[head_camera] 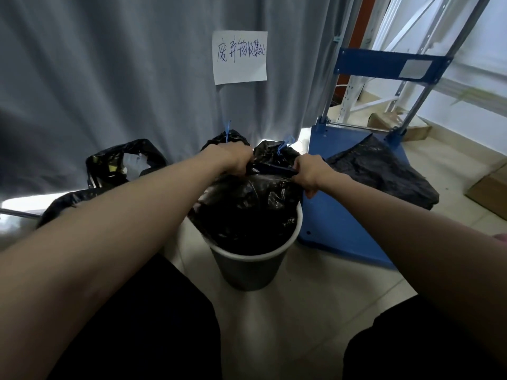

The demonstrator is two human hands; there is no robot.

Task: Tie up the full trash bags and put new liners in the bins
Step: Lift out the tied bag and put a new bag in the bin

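Note:
A grey bin with a white rim (248, 270) stands on the floor in front of me, holding a full black trash bag (247, 209) that bulges above the rim. My left hand (229, 159) and my right hand (308, 174) both grip the gathered top of this bag, with a blue drawstring (270, 169) stretched taut between them. Behind my hands, against the curtain, stand two black bags with blue ties sticking up, one (227, 137) and another (274, 150); their lower parts are hidden by my hands.
An open black-lined bin (120, 163) stands at the left by the grey curtain (109, 78), which carries a handwritten paper sign (239, 57). A blue hand trolley (343, 204) at the right carries flat black bags (384, 171). Cardboard boxes (491, 193) lie on the tiled floor far right.

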